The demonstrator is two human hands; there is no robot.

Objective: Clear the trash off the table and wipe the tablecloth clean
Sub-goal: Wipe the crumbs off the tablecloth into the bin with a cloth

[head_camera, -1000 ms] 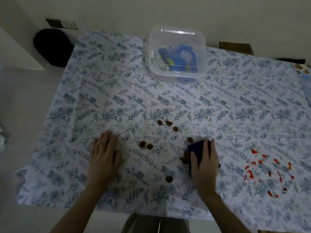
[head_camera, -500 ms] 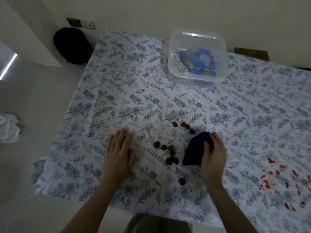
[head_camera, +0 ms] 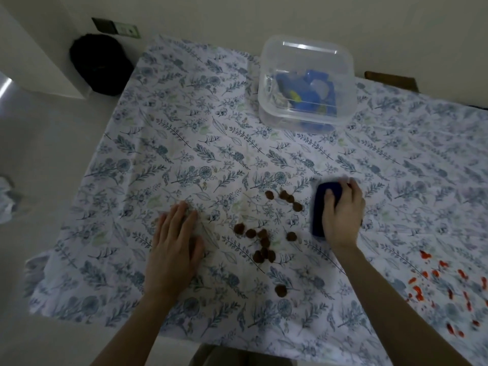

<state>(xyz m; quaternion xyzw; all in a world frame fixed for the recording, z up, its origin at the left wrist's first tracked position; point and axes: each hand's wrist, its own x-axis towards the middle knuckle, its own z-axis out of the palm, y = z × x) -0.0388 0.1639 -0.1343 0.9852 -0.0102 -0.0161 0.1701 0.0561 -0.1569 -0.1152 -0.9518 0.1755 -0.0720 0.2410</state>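
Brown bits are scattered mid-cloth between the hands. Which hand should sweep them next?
Right. The right hand grips the dark blue wiping pad just right of the brown bits, so it can likely sweep them. The left hand lies flat on the tablecloth, holding nothing, probably steadying it.

matt cloth tablecloth (head_camera: 184, 143), glossy clear plastic box (head_camera: 306, 83)

A white tablecloth (head_camera: 184, 133) printed with blue-grey leaves is spread flat. Round brown crumbs (head_camera: 264, 241) are scattered in loose clusters at its near middle, one piece lying alone nearest. Red-orange spots (head_camera: 449, 283) are spattered at the near right. A dark blue sponge (head_camera: 318, 215) is gripped by the right hand (head_camera: 343, 215) just right of the crumbs.
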